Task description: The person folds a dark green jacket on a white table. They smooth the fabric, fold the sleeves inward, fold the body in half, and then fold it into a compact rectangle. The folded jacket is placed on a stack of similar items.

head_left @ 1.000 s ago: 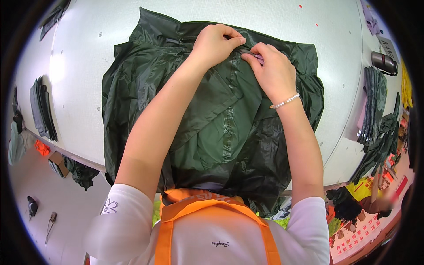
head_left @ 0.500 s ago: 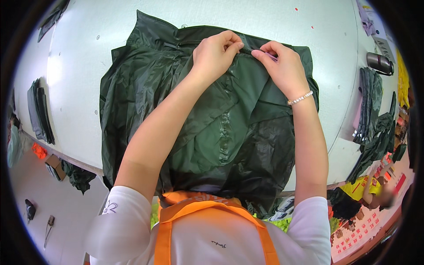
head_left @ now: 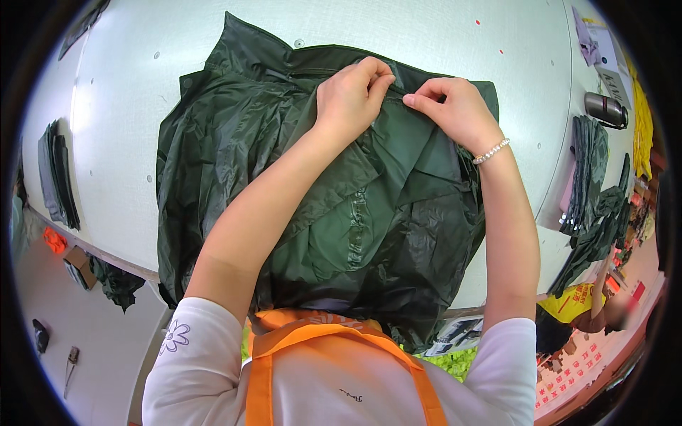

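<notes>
A dark green, shiny raincoat-like garment (head_left: 323, 248) lies spread and wrinkled across the pale table in front of me. Near its far edge, my left hand (head_left: 352, 99) is closed in a pinch on the cloth. A little to the right, my right hand (head_left: 458, 113) pinches the same seam between thumb and forefinger. A short stretch of fabric runs between the two hands. The fingertips partly hide the spots they hold. Down the garment's middle runs a clear, glossy strip (head_left: 356, 231).
The pale table (head_left: 117, 142) carries folded dark cloth (head_left: 57, 174) at left and a stack of dark green pieces (head_left: 588, 174) at right, beside a dark metal flask (head_left: 606, 110). A person in yellow (head_left: 572, 305) is at the lower right. Dark cloth (head_left: 114, 280) hangs at the left edge.
My right hand has shifted slightly right and down, its fingers still at the seam. A small violet sliver by its fingers no longer shows. The left hand has barely moved.
</notes>
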{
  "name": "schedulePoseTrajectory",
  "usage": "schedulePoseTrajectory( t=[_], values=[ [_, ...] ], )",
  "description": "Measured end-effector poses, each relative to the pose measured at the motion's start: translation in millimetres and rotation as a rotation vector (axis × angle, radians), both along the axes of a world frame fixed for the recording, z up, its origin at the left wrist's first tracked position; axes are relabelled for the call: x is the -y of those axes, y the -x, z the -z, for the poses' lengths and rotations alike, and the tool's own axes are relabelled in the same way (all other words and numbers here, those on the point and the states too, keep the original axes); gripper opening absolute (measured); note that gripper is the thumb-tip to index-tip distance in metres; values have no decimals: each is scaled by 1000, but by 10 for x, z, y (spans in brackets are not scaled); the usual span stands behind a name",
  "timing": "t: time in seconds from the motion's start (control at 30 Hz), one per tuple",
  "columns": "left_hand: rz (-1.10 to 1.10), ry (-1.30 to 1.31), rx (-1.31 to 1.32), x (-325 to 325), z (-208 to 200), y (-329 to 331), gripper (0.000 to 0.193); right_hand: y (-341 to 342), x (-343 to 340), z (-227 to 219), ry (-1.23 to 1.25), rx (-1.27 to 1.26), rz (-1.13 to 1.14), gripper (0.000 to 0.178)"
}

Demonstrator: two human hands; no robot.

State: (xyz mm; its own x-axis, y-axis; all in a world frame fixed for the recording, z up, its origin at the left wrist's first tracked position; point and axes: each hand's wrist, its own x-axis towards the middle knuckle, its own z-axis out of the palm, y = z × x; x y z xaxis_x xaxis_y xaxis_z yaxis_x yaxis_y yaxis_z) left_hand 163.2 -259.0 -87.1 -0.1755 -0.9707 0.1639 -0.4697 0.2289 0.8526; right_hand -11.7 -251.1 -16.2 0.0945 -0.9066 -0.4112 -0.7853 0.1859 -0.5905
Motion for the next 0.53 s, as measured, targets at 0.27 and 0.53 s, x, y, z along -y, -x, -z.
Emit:
schedulePoseTrajectory(
  t=[0.27, 0.53],
  values=[
    [5, -35, -147, -5, -65, -75, 7, -32, -13, -10, 14, -29, 33, 29],
    [444, -288, 56, -983, -1306, -1572, 4, 211, -448, -117, 279, 282, 488, 25]
  ],
)
